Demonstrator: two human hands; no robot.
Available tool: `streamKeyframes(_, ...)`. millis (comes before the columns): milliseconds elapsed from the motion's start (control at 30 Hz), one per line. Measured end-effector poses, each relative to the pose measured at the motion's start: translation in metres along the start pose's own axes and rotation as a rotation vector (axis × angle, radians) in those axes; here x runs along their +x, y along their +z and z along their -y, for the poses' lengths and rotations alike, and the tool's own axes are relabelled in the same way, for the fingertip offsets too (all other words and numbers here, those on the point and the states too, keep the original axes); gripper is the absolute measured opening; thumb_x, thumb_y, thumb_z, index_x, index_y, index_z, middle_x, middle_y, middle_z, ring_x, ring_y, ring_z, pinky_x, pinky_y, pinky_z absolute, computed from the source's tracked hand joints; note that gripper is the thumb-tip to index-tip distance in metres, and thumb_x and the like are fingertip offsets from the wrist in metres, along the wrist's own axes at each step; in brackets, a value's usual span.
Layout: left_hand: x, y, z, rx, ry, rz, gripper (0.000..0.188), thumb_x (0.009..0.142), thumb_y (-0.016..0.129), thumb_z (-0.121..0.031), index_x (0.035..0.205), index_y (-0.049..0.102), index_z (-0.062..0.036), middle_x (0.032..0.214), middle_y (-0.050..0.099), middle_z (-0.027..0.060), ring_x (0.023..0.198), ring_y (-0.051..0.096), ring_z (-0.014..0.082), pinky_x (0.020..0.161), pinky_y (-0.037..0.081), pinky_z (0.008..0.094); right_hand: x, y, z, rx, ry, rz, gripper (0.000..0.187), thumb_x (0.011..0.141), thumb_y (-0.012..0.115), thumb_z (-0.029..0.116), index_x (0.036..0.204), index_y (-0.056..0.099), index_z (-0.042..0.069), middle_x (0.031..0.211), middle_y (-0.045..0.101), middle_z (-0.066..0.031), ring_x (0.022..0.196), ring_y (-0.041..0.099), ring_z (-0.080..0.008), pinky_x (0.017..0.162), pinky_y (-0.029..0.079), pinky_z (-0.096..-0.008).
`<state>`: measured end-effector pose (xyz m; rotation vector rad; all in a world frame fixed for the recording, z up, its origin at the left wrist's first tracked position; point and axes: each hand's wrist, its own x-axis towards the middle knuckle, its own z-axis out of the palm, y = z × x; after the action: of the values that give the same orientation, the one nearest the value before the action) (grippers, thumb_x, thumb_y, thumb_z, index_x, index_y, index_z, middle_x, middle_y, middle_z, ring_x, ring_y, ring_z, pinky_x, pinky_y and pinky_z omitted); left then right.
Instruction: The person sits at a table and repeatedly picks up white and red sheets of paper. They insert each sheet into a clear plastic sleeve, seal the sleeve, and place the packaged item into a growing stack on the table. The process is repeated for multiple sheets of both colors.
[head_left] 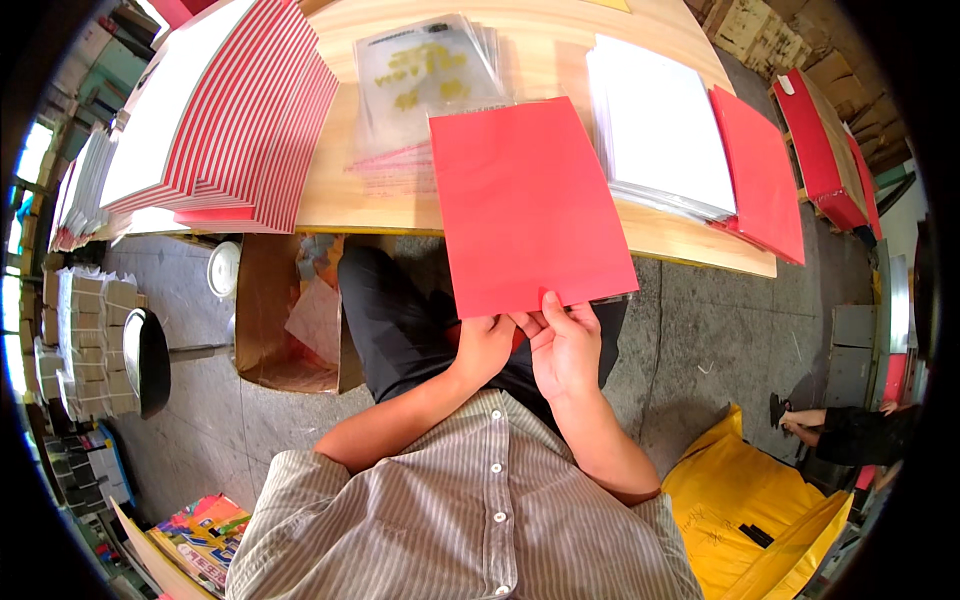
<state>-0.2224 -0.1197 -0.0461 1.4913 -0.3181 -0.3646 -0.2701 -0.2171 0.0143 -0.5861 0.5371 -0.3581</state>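
A flat red booklet or card (530,200) is held in front of me over the table's near edge. A clear plastic sleeve shows along its top and at its lower right corner. My right hand (566,345) pinches the lower edge, its thumb on the red face and its fingers beneath. At the same edge, left of that thumb, my left hand (485,345) is closed, with its fingertips partly hidden under the red piece. Beyond it lies a pile of clear plastic sleeves (420,90) with yellowish print, partly covered by the red piece.
Tall stacks of red-and-white layered sheets (250,120) stand on the table (375,215) at left. At right lie a white sleeved stack (660,130) and red pieces (765,170). Below are an open cardboard box (280,350) and a yellow sack (740,500). Another person (860,430) is at far right.
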Motion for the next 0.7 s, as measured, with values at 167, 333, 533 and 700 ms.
streamKeyframes(167, 0.017, 0.001, 0.004, -0.130, -0.075, -0.035, 0.026, 0.099, 0.048, 0.004, 0.120, 0.062, 0.0003, 0.115, 0.067, 0.0082, 0.104, 0.065, 0.0187, 0.090, 0.053, 0.0325, 0.014, 0.007, -0.007, 0.019, -0.012, 0.005, 0.017, 0.103, 0.052, 0.006, 0.117, 0.060, 0.004, 0.116, 0.067, -0.0104, 0.103, 0.068, -0.0238, 0.090, 0.060, -0.0417)
streamKeyframes(333, 0.032, 0.001, 0.003, -0.343, -0.170, -0.067, 0.025, 0.098, 0.047, 0.007, 0.112, 0.066, 0.0000, 0.109, 0.069, 0.0067, 0.103, 0.065, 0.0149, 0.089, 0.051, 0.0294, 0.032, 0.010, -0.012, 0.034, 0.027, -0.055, 0.022, 0.102, 0.050, 0.002, 0.124, 0.056, 0.003, 0.115, 0.066, -0.0109, 0.105, 0.067, -0.0255, 0.094, 0.059, -0.0435)
streamKeyframes(533, 0.035, 0.001, 0.002, -0.380, -0.230, -0.087, 0.024, 0.100, 0.045, 0.006, 0.112, 0.065, 0.0002, 0.109, 0.069, 0.0064, 0.101, 0.065, 0.0142, 0.089, 0.052, 0.0294, 0.038, 0.007, -0.011, 0.042, 0.056, -0.040, 0.027, 0.101, 0.046, -0.003, 0.127, 0.053, 0.002, 0.117, 0.063, -0.0116, 0.107, 0.066, -0.0265, 0.096, 0.058, -0.0444)
streamKeyframes(700, 0.037, 0.003, -0.001, -0.286, -0.082, 0.013, 0.021, 0.103, 0.046, -0.002, 0.116, 0.063, -0.0009, 0.107, 0.067, 0.0039, 0.096, 0.063, 0.0107, 0.079, 0.052, 0.0245, 0.045, 0.017, -0.006, 0.070, 0.041, -0.067, 0.028, 0.101, 0.043, -0.005, 0.127, 0.053, 0.001, 0.120, 0.061, -0.0130, 0.108, 0.065, -0.0273, 0.097, 0.057, -0.0445)
